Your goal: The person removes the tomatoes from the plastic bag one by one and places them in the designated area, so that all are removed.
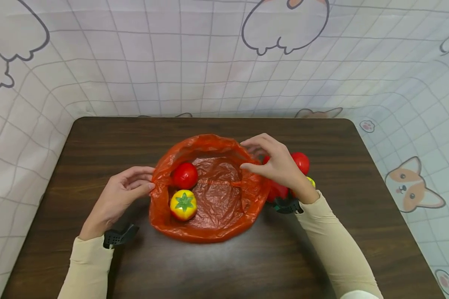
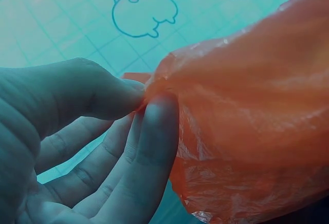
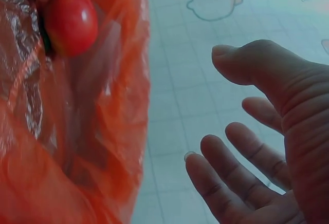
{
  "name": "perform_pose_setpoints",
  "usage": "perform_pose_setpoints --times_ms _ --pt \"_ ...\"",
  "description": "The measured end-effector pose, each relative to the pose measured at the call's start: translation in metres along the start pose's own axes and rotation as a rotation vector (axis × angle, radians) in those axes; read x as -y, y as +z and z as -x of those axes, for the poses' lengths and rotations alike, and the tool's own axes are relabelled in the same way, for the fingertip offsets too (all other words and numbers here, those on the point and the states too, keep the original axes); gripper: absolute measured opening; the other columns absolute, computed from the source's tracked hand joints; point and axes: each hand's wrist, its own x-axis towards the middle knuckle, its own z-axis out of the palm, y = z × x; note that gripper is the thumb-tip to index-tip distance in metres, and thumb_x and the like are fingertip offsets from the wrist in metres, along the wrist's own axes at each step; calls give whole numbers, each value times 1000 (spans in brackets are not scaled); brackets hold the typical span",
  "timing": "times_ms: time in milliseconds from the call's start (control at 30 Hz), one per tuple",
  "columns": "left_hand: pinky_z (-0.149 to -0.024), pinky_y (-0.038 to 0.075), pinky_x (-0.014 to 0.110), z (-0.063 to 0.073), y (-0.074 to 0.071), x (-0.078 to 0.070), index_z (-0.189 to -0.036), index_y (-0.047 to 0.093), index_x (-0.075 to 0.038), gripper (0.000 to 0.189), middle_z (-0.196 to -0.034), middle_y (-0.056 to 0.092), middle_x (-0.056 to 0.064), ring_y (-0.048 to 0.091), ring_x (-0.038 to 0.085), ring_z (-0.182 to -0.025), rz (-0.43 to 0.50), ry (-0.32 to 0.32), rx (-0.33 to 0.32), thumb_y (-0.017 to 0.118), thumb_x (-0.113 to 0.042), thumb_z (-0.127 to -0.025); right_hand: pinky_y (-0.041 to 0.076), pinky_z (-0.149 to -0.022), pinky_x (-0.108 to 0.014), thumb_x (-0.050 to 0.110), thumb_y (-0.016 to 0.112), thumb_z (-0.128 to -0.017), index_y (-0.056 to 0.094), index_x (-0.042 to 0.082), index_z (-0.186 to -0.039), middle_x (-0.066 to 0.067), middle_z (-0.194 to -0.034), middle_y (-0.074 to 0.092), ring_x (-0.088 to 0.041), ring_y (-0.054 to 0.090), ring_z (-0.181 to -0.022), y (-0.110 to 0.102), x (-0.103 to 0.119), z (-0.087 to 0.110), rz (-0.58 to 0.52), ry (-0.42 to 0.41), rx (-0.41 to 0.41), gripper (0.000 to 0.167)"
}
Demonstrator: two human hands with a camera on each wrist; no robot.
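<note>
A red plastic bag [image 1: 205, 235] stands with its mouth spread wide on the table. Inside, at its left, lie a shiny red tomato-like fruit [image 1: 185, 175] and a yellow-and-red one [image 1: 183, 205] with a green star-shaped top. My left hand [image 1: 116, 195] pinches the bag's left rim between thumb and fingertips, as the left wrist view shows close up on the bag [image 2: 257, 111]. Beside the right rim hovers my right hand [image 1: 275, 160], thumb and fingers apart. In the right wrist view a gap separates that hand [image 3: 257, 147] from the bag [image 3: 118, 147].
More red fruits [image 1: 300, 162] and a partly hidden yellow one [image 1: 311, 181] lie on the dark wooden table [image 1: 359, 232], right of the bag, behind my right forearm. A white grid-patterned cloth [image 1: 194, 62] with cartoon dogs surrounds the table's back and sides.
</note>
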Motion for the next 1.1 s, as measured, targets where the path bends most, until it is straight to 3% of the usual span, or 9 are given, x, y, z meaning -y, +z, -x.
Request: perform_pose_setpoints --times_ms 167,400,1100 --pt "-90 62 24 1 -1 -2 -140 58 -10 47 -119 70 -2 75 9 -102 14 18 -12 72 -26 -98 63 -93 -44 15 90 -81 68 16 -128 -7 -120 65 -31 69 -104 12 4 -10 -28 2 25 52" --pt "-89 62 21 2 -1 -3 -139 59 -10 47 -118 70 -3 75 9 -102 22 16 -19 73 -27 -98 63 -93 -38 22 88 -83 67 17 -130 -1 -121 65 -25 68 -105 28 6 -24 -26 0 61 51" --pt "-90 62 22 3 -5 -2 -139 59 -11 48 -123 68 5 74 12 -104 21 1 -27 74 -28 -97 60 -95 -39 22 87 -84 63 11 -134 -6 -129 64 -31 66 -113 85 1 -53 -137 2 260 57"
